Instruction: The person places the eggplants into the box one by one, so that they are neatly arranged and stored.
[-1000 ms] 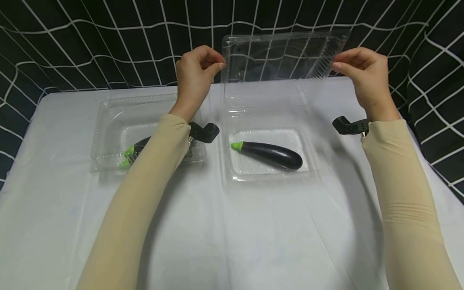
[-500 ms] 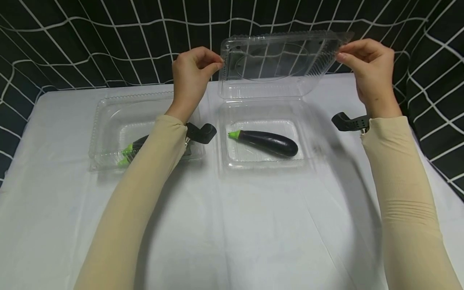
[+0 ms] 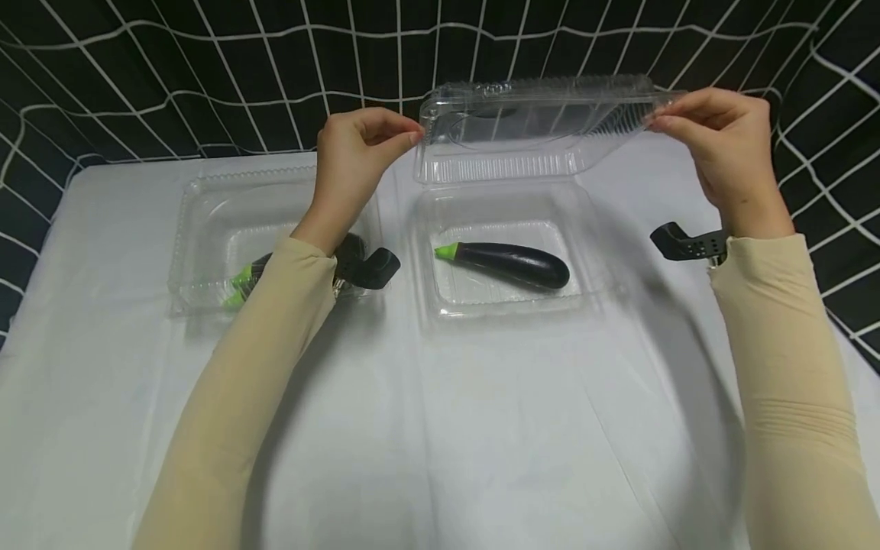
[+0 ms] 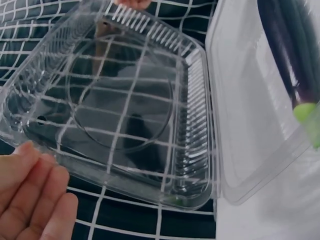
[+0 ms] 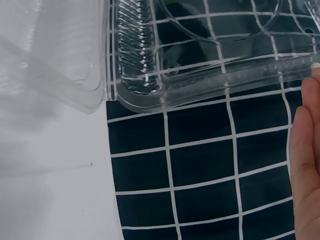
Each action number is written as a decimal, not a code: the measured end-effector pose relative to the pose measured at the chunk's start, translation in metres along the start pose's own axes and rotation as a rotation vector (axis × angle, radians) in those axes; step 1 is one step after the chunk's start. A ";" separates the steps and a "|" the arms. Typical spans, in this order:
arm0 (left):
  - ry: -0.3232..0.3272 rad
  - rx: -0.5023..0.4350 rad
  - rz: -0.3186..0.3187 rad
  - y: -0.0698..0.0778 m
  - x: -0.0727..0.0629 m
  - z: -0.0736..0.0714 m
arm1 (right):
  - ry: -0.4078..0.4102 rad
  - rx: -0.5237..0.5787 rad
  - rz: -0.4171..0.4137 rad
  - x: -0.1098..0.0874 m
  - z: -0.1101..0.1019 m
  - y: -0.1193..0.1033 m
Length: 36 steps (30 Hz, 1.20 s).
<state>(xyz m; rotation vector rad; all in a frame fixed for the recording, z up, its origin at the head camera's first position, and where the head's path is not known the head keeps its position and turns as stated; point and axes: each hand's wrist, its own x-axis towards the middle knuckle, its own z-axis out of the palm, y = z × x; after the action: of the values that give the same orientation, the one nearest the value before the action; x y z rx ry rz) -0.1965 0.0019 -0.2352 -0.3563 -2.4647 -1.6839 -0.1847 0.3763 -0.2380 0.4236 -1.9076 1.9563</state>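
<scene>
A clear plastic clamshell box [image 3: 509, 308] lies on the white table with its lid [image 3: 522, 164] raised and tilted at the back. Inside its base rests a dark purple eggplant [image 3: 512, 263], green stem end to the left. My left hand [image 3: 360, 160] pinches the lid's left edge between thumb and fingers. At the opposite edge, my right hand [image 3: 732, 153] pinches the lid's right side. In the left wrist view the lid [image 4: 120, 100] stands beside the base, and the fingertips of my left hand [image 4: 35, 195] are on its rim.
Left of this box stands a second clear clamshell box [image 3: 206, 237], partly behind my left forearm; dark eggplants with green stems [image 3: 241, 279] show inside it. Black cloth with a white grid [image 3: 227, 69] hangs behind the table [image 3: 509, 428]. Both wrists carry a black camera mount.
The lid has tipped forward and lower over the base. My right hand has shifted right with its edge, and my left hand has moved slightly left. The box sits a little farther back in view.
</scene>
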 end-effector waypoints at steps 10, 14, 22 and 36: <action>-0.069 -0.072 -0.001 0.004 -0.018 0.004 | -0.012 0.027 0.024 -0.021 -0.011 -0.009; -0.089 -0.093 -0.012 0.004 -0.025 0.005 | -0.011 0.045 0.072 -0.030 -0.014 -0.012; -0.083 -0.145 -0.006 -0.002 -0.038 0.004 | -0.051 0.069 0.106 -0.038 -0.014 -0.010; -0.086 -0.097 0.052 -0.006 -0.066 0.017 | -0.087 0.080 0.140 -0.066 -0.019 -0.004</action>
<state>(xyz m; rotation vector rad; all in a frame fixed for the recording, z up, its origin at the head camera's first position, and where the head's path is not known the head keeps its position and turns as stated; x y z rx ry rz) -0.1347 0.0074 -0.2627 -0.5102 -2.4151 -1.8076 -0.1233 0.3919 -0.2655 0.4134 -1.9656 2.1417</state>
